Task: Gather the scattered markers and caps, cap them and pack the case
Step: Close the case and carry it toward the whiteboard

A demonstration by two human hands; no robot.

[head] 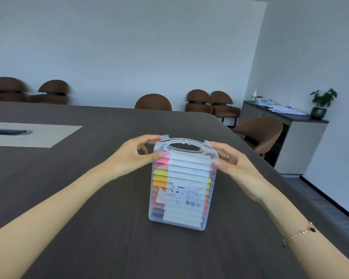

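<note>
A clear plastic marker case (182,216) stands upright on the dark wooden table (89,228), its handle at the top. Several capped markers (186,174) with white barrels and coloured caps lie stacked inside, behind a white barcode label. My left hand (136,156) grips the case's upper left corner, thumb on the front and fingers at the left latch. My right hand (233,164) holds the upper right corner beside the right latch. No loose markers or caps show on the table.
A beige inlay with a metal cable slot (10,131) sits at the table's far left. Brown chairs (153,101) line the far edge and the right side. A sideboard (298,137) with papers and a potted plant (321,103) stands at the right wall.
</note>
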